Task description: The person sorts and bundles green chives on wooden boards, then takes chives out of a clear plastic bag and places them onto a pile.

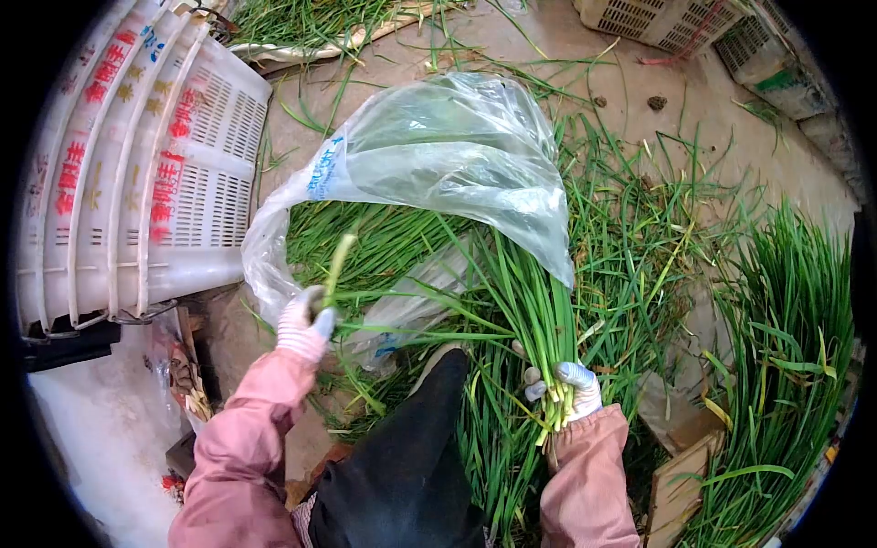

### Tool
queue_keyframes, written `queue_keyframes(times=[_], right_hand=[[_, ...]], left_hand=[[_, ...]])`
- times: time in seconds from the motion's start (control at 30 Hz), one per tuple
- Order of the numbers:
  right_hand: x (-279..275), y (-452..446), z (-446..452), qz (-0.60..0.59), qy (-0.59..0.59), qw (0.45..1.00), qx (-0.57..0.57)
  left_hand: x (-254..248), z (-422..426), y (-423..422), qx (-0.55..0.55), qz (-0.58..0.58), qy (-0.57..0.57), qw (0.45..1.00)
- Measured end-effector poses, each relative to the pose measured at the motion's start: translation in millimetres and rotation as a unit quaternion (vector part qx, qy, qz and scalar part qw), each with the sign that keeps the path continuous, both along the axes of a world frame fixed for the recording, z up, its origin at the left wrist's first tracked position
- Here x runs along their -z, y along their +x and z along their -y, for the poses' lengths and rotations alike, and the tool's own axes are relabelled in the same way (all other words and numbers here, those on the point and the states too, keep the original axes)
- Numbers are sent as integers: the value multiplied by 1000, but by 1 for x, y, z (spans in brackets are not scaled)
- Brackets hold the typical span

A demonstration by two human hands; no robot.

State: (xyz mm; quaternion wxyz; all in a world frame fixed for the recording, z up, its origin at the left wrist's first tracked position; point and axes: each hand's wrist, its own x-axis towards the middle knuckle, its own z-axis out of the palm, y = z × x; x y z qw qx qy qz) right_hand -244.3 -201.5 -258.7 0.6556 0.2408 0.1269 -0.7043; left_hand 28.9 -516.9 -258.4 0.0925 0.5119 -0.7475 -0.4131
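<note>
My right hand (580, 391), in a white and grey glove, is closed around the pale cut ends of a bunch of green garlic chives (539, 315). The leaves of that bunch point up and away, under the edge of a clear plastic bag (438, 151) with blue print. My left hand (309, 320), gloved too, pinches a pale green stalk (340, 260), slightly blurred, in front of the bag's left side. More chives (365, 237) show in the bag's wide mouth. Whether the stalk is one piece or several, I cannot tell.
White slatted crates (215, 173) with red writing stand stacked on the left. Loose leaves (630, 228) litter the floor right of the bag. An upright mass of chives (790, 310) stands at far right, near a wooden board (681, 489). More crates (658, 23) are at the back.
</note>
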Motion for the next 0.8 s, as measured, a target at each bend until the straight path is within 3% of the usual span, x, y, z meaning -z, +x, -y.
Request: queue_keyframes(times=[0.07,0.13,0.17,0.2,0.23,0.3,0.37,0.43,0.5,0.6,0.67,0.77,0.8], right_hand=[[4,-1,-1,1,-15,1000,1],[3,-1,-1,-9,-13,1000,10],[3,-2,0,5,-9,1000,17],[3,-2,1,19,-4,1000,24],[-1,-1,3,31,12,999,35],[-11,-3,19,-58,74,996,-11],[2,-1,24,-119,85,987,-70],[-11,1,34,-201,95,968,-121],[-11,-1,32,-239,59,948,-203],[-13,5,39,-322,77,921,-204],[-17,4,40,-292,104,930,-198],[-34,0,40,-276,116,931,-207],[-36,-1,38,-264,112,937,-200]], left_hand=[[-36,2,13,-75,-99,72,990],[-27,16,50,-64,-147,-44,986],[-54,12,29,-63,-146,-44,986],[-90,5,6,122,-85,-152,977],[-115,-4,-19,302,-19,-251,919],[-119,-29,-57,402,-15,-251,880],[-94,-50,-99,515,-43,-221,827],[-62,-80,-130,562,-40,-232,793],[-48,-103,-153,576,-19,-214,789],[-36,-118,-177,559,-29,-217,800],[-40,-114,-176,577,18,-194,793],[-21,-79,-143,385,-138,-50,911],[-12,-62,-126,378,-101,-137,910]])
